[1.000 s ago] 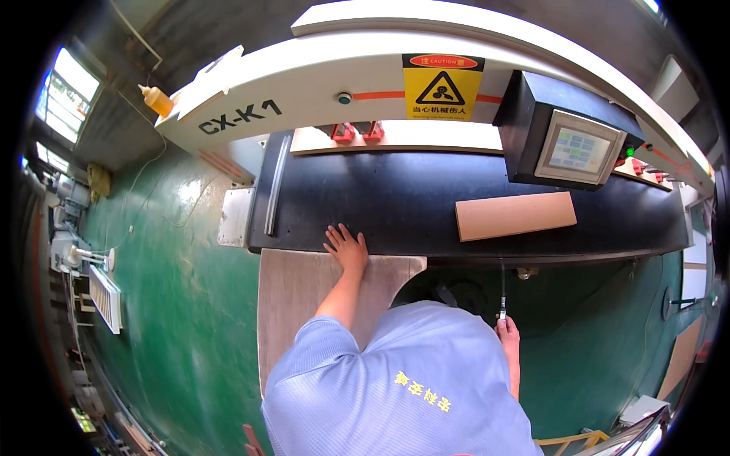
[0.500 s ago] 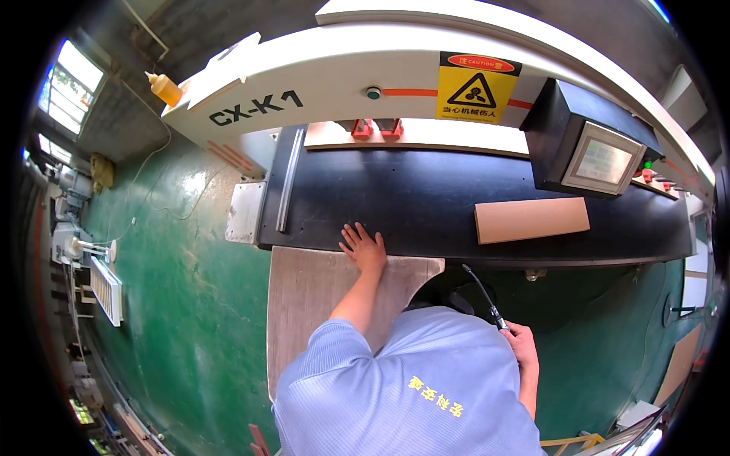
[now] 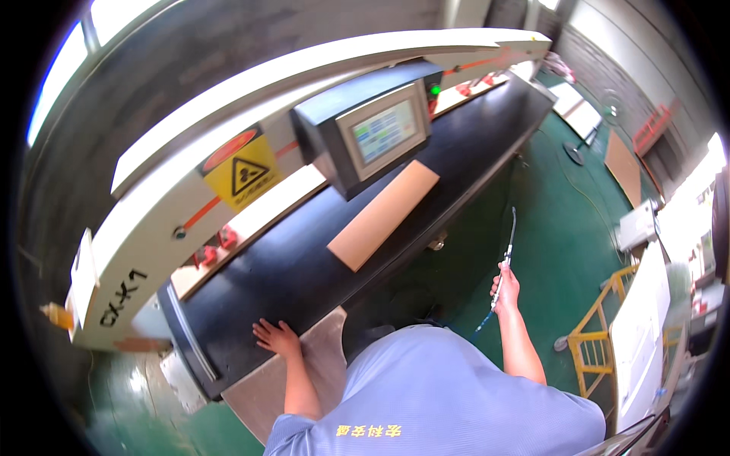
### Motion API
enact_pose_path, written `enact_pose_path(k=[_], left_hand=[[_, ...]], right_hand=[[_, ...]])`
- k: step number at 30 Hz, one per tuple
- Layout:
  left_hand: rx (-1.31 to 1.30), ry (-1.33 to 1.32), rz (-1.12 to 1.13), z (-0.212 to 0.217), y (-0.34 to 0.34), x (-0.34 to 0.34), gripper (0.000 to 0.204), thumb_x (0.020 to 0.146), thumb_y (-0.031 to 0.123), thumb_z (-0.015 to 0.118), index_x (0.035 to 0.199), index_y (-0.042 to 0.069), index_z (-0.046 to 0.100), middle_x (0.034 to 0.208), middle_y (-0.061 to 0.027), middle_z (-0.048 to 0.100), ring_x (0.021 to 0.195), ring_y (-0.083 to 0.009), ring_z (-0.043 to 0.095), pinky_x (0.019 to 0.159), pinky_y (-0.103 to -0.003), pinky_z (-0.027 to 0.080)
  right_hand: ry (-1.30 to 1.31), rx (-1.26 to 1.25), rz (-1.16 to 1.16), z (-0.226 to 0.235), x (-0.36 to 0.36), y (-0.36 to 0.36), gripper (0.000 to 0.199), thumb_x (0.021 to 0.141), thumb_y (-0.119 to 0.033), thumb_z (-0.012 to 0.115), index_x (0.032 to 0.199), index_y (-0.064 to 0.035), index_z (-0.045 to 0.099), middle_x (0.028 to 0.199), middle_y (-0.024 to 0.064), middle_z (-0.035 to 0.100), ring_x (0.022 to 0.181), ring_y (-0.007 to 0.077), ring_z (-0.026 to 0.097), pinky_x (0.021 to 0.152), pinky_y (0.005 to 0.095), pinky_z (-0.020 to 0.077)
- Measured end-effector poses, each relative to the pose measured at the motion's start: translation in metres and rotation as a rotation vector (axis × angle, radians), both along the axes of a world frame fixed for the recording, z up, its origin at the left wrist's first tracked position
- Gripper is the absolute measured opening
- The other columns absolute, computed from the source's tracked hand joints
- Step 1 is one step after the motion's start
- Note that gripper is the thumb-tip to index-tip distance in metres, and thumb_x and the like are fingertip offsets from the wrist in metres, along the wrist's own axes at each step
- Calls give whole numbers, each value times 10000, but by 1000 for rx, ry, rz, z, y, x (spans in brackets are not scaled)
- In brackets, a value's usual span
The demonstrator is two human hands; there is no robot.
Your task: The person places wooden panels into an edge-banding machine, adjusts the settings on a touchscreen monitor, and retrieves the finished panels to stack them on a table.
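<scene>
My left hand (image 3: 277, 338) lies flat with fingers spread on the front edge of the black machine table (image 3: 266, 262), beside a worn, grey-brown board (image 3: 277, 387). Out to the right, away from the table, my right hand (image 3: 505, 289) is wrapped round an air blow gun (image 3: 508, 254). Its thin dark nozzle points up and away, and a blue hose (image 3: 480, 327) runs from its lower end. Farther along the table lies a light brown rectangular panel (image 3: 384, 216), touched by neither hand.
Above the table stretches a white machine beam (image 3: 152, 220) with a yellow warning label (image 3: 242, 171). A control screen (image 3: 384, 129) hangs from it. Red clamps (image 3: 217, 247) sit over a pale strip. At right stand a yellow cart frame (image 3: 593, 353) and a floor fan (image 3: 576, 152).
The view has swung to the right and tilted. My right hand has moved out from beside my body, with the blow gun raised. My left hand still rests at the table edge.
</scene>
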State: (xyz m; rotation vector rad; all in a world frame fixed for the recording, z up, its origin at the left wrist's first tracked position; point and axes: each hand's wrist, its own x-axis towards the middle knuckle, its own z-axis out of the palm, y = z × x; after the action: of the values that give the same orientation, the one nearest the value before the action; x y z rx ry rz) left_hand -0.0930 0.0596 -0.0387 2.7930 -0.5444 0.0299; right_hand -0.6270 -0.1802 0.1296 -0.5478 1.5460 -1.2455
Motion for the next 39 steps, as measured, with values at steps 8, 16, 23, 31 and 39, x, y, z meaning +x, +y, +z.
enact_pose_path(k=[8, 16, 23, 31, 39], left_hand=[[52, 29, 36, 0, -37, 10, 673, 1004, 385, 493, 1569, 54, 342, 1675, -201, 218, 1562, -362, 162, 1226, -610, 119], [61, 4, 34, -10, -34, 14, 682, 1005, 419, 476, 1571, 64, 341, 1679, -202, 206, 1559, -369, 176, 1214, -629, 139], [78, -20, 16, -17, -31, 16, 683, 1002, 433, 484, 1565, 70, 357, 1677, -206, 207, 1555, -377, 182, 1210, -636, 142], [35, -28, 19, -8, -34, 10, 674, 992, 394, 497, 1556, 50, 361, 1658, -240, 229, 1544, -391, 204, 1219, -623, 120], [33, -57, 29, -6, -37, 8, 667, 984, 380, 509, 1547, 51, 369, 1655, -239, 237, 1541, -390, 208, 1221, -614, 126]], right_hand=[[345, 406, 1239, -5, 0, 49, 275, 955, -328, 714, 1156, -145, 753, 724, -74, 573, 606, 46, 471, 533, 215, 387], [554, 426, 1176, -118, 3, 94, 522, 1000, -545, 563, 1113, -75, 762, 870, 52, 686, 764, 180, 602, 690, 366, 496], [391, 665, 794, -176, -30, 95, 627, 1041, -598, 400, 832, -67, 661, 661, 47, 596, 497, 194, 503, 484, 373, 419], [701, 685, 962, -245, -40, 138, 654, 1025, -541, 499, 1238, 51, 679, 1235, 270, 679, 1118, 344, 664, 957, 420, 501], [647, 697, 964, -228, -39, 134, 672, 1012, -557, 517, 1257, 49, 674, 1271, 250, 673, 1167, 342, 643, 988, 423, 486]])
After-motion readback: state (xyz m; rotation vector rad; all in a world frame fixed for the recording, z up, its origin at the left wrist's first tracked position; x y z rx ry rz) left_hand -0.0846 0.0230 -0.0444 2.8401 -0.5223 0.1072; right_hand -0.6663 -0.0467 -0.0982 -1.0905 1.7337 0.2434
